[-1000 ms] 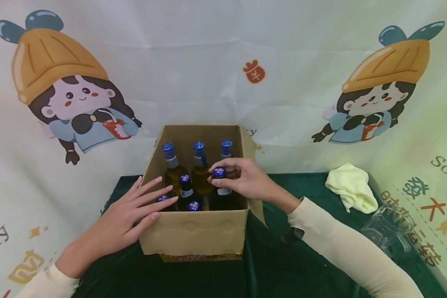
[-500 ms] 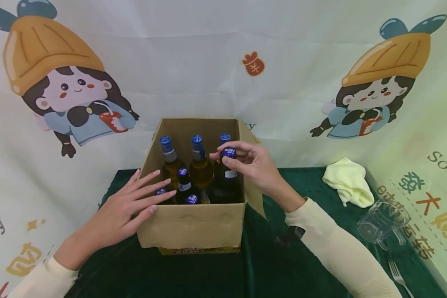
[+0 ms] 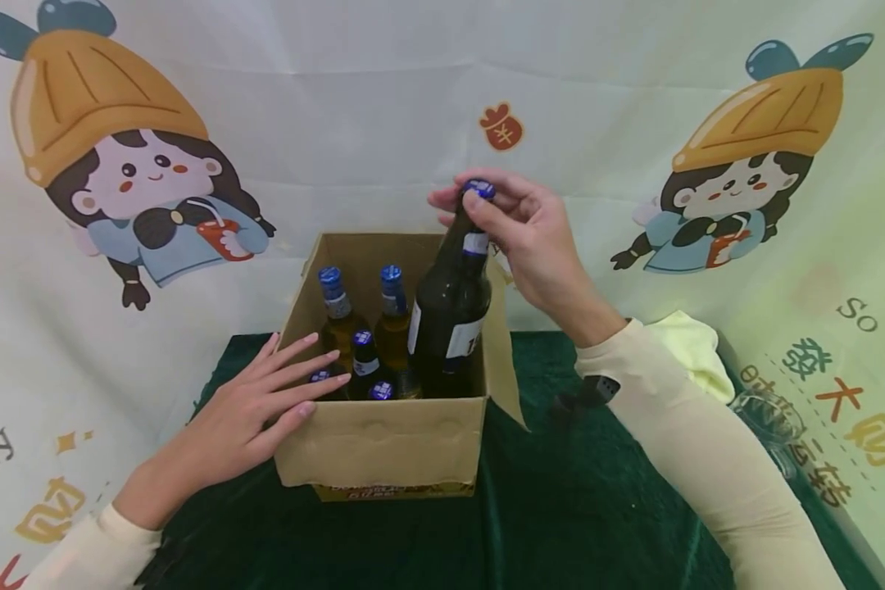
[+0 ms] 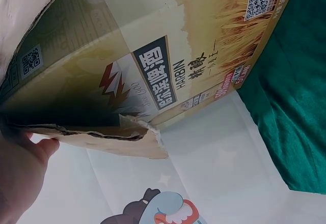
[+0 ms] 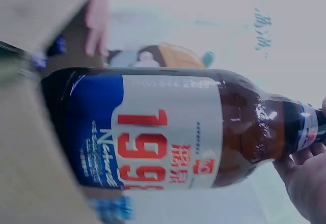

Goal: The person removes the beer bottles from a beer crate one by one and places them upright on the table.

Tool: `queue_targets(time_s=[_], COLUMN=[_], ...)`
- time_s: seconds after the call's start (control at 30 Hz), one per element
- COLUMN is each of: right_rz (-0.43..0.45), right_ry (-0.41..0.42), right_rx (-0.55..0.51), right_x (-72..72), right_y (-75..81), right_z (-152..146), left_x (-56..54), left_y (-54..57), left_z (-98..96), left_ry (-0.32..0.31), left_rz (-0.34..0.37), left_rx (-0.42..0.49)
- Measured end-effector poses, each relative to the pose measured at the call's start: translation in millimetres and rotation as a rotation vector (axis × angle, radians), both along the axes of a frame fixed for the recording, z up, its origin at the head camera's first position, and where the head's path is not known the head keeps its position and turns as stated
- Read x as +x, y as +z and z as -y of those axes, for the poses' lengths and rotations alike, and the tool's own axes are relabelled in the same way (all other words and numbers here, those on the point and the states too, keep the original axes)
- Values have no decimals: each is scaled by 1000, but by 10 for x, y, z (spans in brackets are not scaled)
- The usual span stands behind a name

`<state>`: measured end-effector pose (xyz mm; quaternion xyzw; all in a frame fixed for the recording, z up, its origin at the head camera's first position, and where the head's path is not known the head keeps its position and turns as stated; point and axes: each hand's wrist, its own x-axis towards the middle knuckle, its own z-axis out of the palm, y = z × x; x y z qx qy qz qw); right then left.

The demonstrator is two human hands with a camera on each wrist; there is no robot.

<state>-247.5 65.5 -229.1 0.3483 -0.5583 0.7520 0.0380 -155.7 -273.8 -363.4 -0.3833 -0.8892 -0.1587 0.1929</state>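
My right hand (image 3: 542, 246) pinches a dark brown beer bottle (image 3: 450, 303) at its blue cap and neck, above the right side of the cardboard box (image 3: 379, 442). The bottle leans slightly, its base still inside the box. A white, blue and red label faces the right wrist view on the same bottle (image 5: 168, 130). My left hand (image 3: 243, 418) rests with spread, straight fingers on the box's left front edge. Several capped bottles (image 3: 394, 319) stand in the box, partly hidden by its wall and my fingers. Printed beer branding covers the box side (image 4: 153, 76).
A box flap (image 3: 507, 360) hangs outward at the right. Behind my right forearm lie a pale yellow cloth (image 3: 689, 348) and a glass mug (image 3: 770, 418), both partly hidden. Dark green cloth (image 3: 583, 508) covers the table, with a printed white backdrop (image 3: 383, 123) behind.
My right hand has lifted the beer bottle up from among the others, slightly to the right. My left hand stays on the box edge. The fork seen half a second ago is now hidden.
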Motion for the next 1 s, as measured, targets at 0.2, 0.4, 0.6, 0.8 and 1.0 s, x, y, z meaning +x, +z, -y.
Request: queue_targets(time_s=[0.2,0.4,0.6,0.8,1.0], right_rz=[-11,10,47,91,80], right_ry=[-77,-125,-207,-366,-548], right_rx=[-67,-98,-113,-59,49], right_x=[-35,-28,-54,-213,-456], right_y=[300,512,539,266,-275], right_z=[-241,-508,-867,-1195,-1480], left_x=[-11,-44,-88,-101,-29], left_y=[-7,33,47,28,-11], left_z=[-39,-61,-68,-79,-70], left_ry=[15,20,7,-4,4], left_rz=[22,45,25,-2,-13], left_rx=[-18,-26,-24,-14,-2])
